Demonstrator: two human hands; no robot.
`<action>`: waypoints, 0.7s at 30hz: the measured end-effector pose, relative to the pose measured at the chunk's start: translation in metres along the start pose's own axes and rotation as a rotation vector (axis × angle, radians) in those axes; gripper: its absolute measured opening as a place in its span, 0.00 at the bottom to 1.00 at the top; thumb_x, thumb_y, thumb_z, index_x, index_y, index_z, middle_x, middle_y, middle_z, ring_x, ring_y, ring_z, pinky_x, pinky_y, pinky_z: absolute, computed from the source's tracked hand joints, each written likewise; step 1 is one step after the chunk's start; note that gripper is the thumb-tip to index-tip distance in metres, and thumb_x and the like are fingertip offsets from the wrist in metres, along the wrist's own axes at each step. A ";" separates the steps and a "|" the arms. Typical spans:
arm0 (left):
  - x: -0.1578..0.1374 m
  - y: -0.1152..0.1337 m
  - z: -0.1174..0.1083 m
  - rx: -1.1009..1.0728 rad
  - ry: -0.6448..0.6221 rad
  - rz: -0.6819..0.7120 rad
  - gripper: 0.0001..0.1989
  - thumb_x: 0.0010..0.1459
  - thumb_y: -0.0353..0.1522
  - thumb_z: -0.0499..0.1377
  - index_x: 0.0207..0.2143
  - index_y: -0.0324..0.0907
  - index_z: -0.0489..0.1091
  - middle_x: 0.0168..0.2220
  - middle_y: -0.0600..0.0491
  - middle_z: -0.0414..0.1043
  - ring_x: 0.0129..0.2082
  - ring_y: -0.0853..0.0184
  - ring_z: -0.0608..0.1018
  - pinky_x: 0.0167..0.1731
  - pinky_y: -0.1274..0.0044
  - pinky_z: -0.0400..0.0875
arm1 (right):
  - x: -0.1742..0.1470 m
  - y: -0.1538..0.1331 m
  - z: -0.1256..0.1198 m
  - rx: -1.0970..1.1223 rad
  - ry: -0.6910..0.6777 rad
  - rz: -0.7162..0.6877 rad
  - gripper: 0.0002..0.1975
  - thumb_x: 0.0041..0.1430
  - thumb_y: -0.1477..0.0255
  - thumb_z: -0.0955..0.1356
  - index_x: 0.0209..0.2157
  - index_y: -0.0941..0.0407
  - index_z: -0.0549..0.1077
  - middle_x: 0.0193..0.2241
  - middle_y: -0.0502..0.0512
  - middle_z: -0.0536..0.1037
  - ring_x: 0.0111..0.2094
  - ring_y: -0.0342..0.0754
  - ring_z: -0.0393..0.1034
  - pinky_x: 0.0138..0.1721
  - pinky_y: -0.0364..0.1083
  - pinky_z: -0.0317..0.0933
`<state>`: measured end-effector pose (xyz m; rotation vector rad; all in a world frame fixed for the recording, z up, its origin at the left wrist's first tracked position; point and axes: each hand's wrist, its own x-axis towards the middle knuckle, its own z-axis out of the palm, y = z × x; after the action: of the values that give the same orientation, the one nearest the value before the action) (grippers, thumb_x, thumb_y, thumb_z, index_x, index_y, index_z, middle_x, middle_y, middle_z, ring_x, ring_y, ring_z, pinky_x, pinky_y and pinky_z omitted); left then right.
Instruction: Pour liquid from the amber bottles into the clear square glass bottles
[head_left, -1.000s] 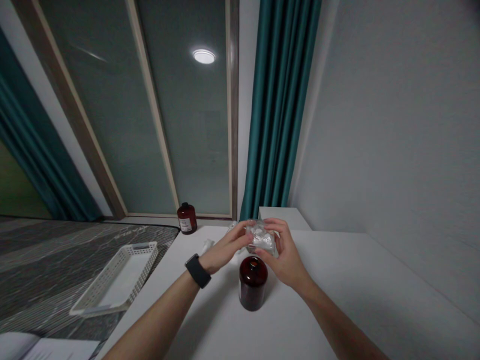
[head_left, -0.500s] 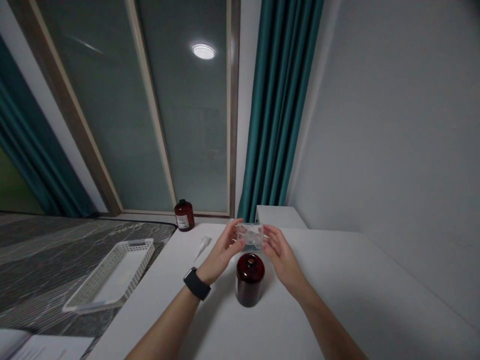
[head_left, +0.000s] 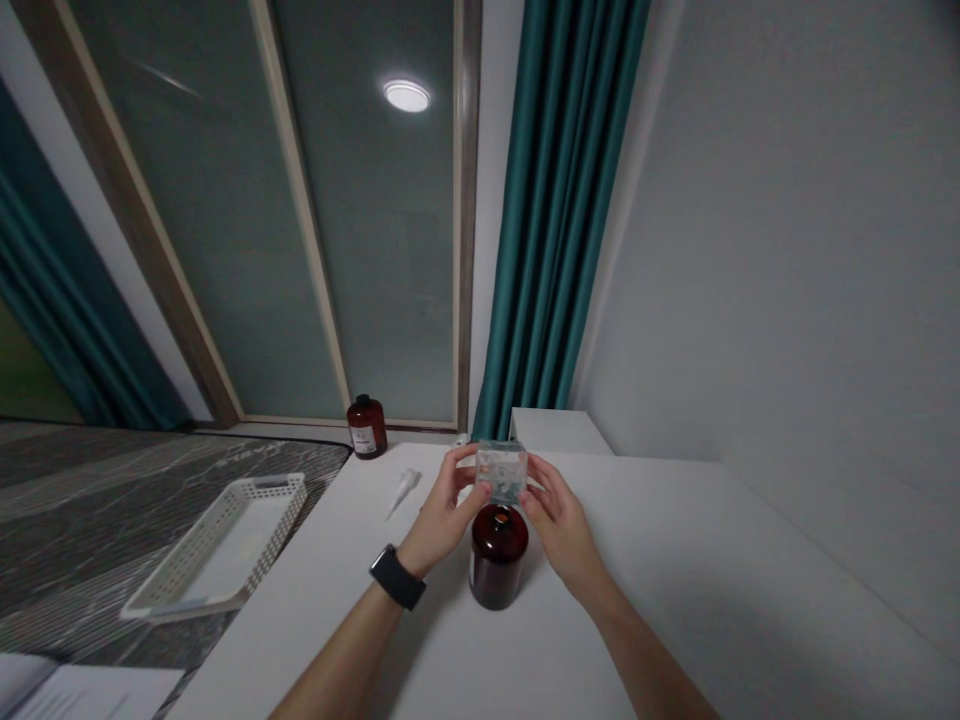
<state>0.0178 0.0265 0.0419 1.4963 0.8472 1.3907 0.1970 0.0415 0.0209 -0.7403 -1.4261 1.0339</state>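
Observation:
A clear, box-shaped container (head_left: 502, 473) is held between my two hands, above and just behind a dark red-brown bottle (head_left: 498, 560). What is inside the container is too small to make out. My left hand (head_left: 446, 510), with a black watch on its wrist, grips the container's left side, thumb at the lower front. On the opposite side my right hand (head_left: 561, 515) closes its thumb and fingers on the right edge. The bottle stands upright on the white table with an open-looking neck. A small white tapered nozzle-like piece (head_left: 406, 489) lies to the left of my left hand.
Another red-brown bottle (head_left: 366, 427) with a white label and black cap stands at the table's far left corner. A white perforated basket (head_left: 270, 550) lies on the dark patterned surface at left. Open pages (head_left: 112, 692) show at lower left, and a white box (head_left: 559, 432) stands behind the table.
The clear container has tilted so that more of its broad face shows toward me. Both hands still hold it, and the view has shifted very slightly.

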 end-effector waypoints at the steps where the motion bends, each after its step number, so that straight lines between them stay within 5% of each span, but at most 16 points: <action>1: -0.001 -0.001 0.000 -0.014 -0.013 -0.009 0.25 0.63 0.42 0.60 0.56 0.44 0.56 0.54 0.44 0.69 0.54 0.58 0.73 0.53 0.64 0.69 | -0.001 0.001 0.000 0.000 0.005 0.001 0.25 0.60 0.59 0.69 0.56 0.51 0.67 0.57 0.62 0.72 0.56 0.57 0.70 0.58 0.60 0.63; 13: -0.014 -0.009 -0.002 0.114 0.004 0.068 0.22 0.66 0.40 0.55 0.60 0.45 0.59 0.62 0.45 0.61 0.62 0.56 0.65 0.61 0.62 0.60 | -0.011 0.007 0.003 -0.052 0.046 -0.086 0.23 0.62 0.62 0.68 0.58 0.49 0.70 0.58 0.58 0.67 0.55 0.53 0.69 0.57 0.52 0.67; 21: -0.017 -0.004 0.001 0.324 0.041 0.167 0.21 0.68 0.37 0.53 0.62 0.50 0.60 0.58 0.47 0.59 0.58 0.58 0.65 0.56 0.66 0.65 | -0.014 0.009 0.003 -0.084 0.045 -0.102 0.22 0.64 0.63 0.67 0.59 0.47 0.68 0.58 0.57 0.66 0.57 0.52 0.67 0.55 0.50 0.69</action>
<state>0.0169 0.0121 0.0320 1.8236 1.0302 1.4600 0.1953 0.0317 0.0071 -0.7387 -1.4602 0.8785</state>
